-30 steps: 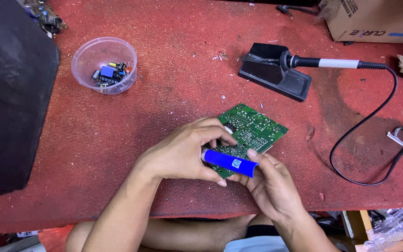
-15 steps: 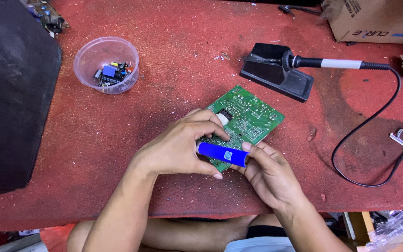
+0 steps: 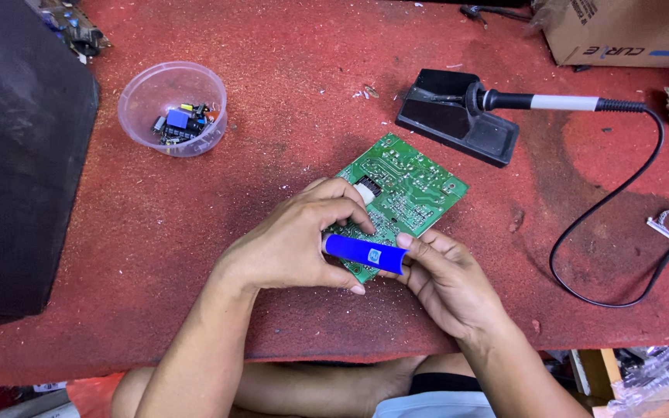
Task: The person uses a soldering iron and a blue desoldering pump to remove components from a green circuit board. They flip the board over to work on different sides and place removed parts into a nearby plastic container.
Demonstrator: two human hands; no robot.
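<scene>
Green printed circuit board (image 3: 408,186), rectangular, solder side up, lies flat on the red-covered bench (image 3: 288,101); taken as landmark. Near corner of board is covered by both hands.

Left hand (image 3: 292,248): curled over the board's near-left corner, fingertips pressing the board surface beside a small white component (image 3: 364,191). Thumb tucked under the near end of a blue cylindrical part (image 3: 365,254), possibly a capacitor or small cell; type cannot be told.

Right hand (image 3: 447,282): just below the board's near edge, palm partly up, thumb and forefinger pinching the right end of the blue cylinder. Cylinder lies roughly horizontal, directly over the board's near corner, held between both hands.

Up and right of the board, close by: black soldering iron stand (image 3: 451,124) with a black-and-white handled soldering iron (image 3: 551,101) resting in it; its black cable (image 3: 621,201) loops away to the board's right.

Well up and left of the board: clear round plastic cup (image 3: 172,108) holding small loose electronic parts. Far left: large black object (image 3: 17,178), kind unclear. Far upper right: brown cardboard box (image 3: 621,31).
</scene>
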